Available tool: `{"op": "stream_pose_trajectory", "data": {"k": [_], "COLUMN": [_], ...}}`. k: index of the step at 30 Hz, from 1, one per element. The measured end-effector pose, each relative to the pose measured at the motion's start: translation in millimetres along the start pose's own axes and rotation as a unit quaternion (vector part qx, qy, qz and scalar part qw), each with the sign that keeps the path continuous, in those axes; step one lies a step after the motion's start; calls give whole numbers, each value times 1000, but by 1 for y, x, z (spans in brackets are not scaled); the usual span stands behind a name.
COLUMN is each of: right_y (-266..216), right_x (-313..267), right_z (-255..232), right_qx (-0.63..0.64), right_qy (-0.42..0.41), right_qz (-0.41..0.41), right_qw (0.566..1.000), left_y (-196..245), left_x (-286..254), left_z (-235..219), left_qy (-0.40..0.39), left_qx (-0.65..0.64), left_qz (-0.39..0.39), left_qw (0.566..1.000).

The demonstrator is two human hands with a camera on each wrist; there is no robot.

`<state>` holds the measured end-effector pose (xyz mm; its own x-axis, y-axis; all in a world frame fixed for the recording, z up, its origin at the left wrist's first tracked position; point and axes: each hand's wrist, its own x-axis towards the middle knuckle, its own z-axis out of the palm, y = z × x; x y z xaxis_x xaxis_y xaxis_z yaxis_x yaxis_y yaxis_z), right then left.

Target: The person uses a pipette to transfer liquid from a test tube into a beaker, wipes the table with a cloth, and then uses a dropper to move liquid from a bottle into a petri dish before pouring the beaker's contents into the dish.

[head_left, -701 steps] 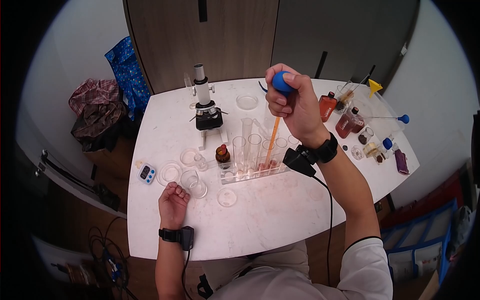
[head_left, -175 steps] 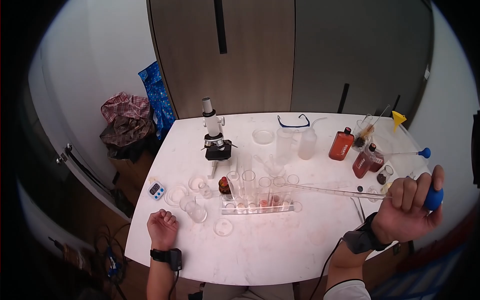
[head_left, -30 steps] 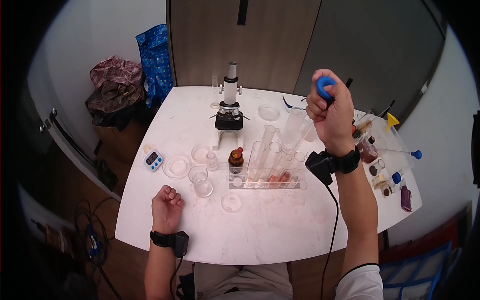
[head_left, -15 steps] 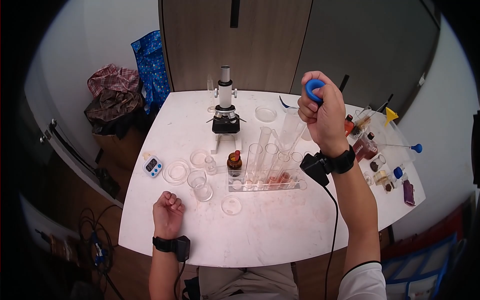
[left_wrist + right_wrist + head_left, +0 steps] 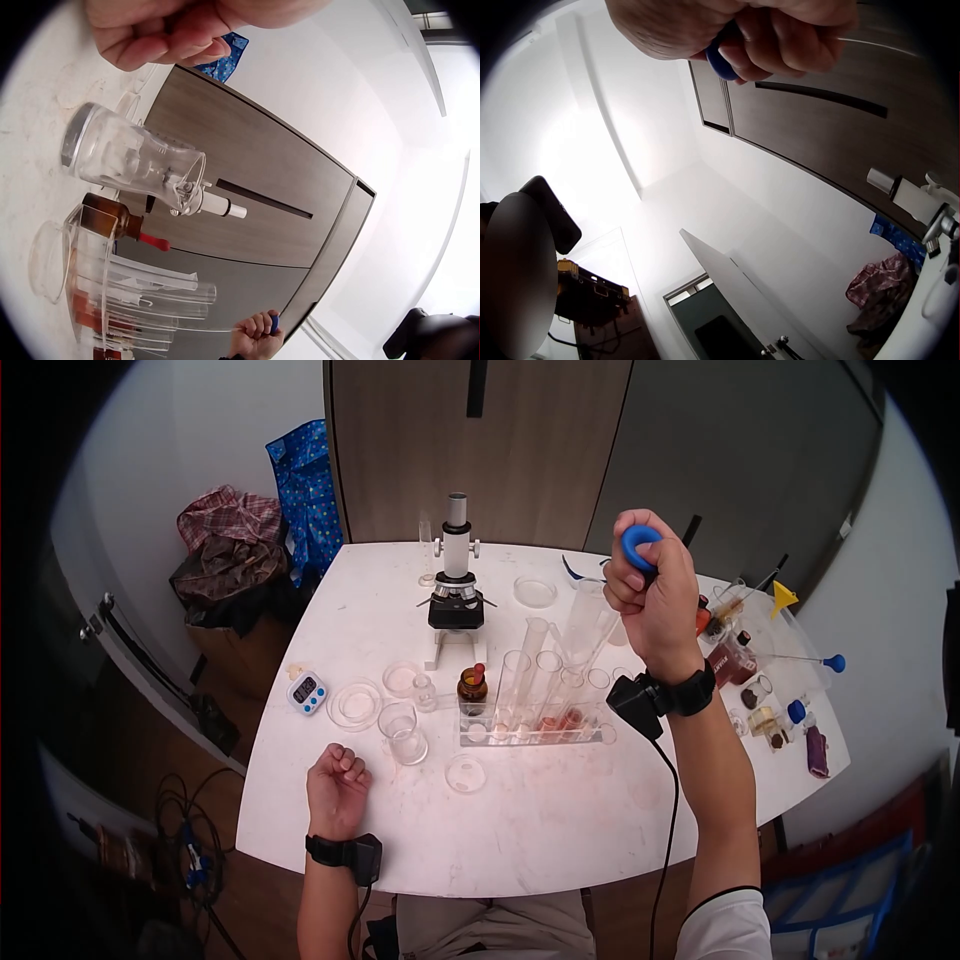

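My right hand (image 5: pixel 655 600), raised above the back right of the rack, grips a blue rubber bulb (image 5: pixel 629 543) with the thumb pressed into it. From the bulb a slender glass pipette (image 5: pixel 210 330) slopes down toward the test tubes (image 5: pixel 517 670), which overlap its lower end. The tubes stand in a clear rack (image 5: pixel 530 739); a couple show red contents (image 5: pixel 570 722) low down. Loosely curled and holding nothing, my left hand (image 5: pixel 338 790) rests on the table at the front left, near a clear glass beaker (image 5: pixel 405 738).
A brown dropper bottle (image 5: pixel 472 690) stands at the rack's left end, with a microscope (image 5: pixel 456 580) behind. Petri dishes (image 5: pixel 466 774) and a timer (image 5: pixel 306 692) lie around the left hand. Bottles (image 5: pixel 733 658) and a yellow funnel (image 5: pixel 783 599) crowd the right side.
Several seconds ago the right hand held the pipette nearly level out at the right; now it is raised with the pipette sloping to the tubes. Over the last second it barely moves.
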<state>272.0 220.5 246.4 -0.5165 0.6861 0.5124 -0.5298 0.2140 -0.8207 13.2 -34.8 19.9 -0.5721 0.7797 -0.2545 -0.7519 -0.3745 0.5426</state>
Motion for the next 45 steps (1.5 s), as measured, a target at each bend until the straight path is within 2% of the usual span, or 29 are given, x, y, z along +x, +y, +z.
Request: {"op": "stream_pose_trajectory", "data": {"k": [16, 45], "right_y": [1, 3], "right_x": [0, 0], "right_z": [2, 0], "right_qx": [4, 14], "right_qy": [-7, -19], "right_qz": [4, 9], "right_qw": [1000, 1000], "left_y": [-1, 0], "left_x": [-1, 3], "left_z": [1, -6], "left_qy": [-7, -21], "left_qx": [12, -6], "left_qz": [17, -2], "left_qw": [1000, 1000]}}
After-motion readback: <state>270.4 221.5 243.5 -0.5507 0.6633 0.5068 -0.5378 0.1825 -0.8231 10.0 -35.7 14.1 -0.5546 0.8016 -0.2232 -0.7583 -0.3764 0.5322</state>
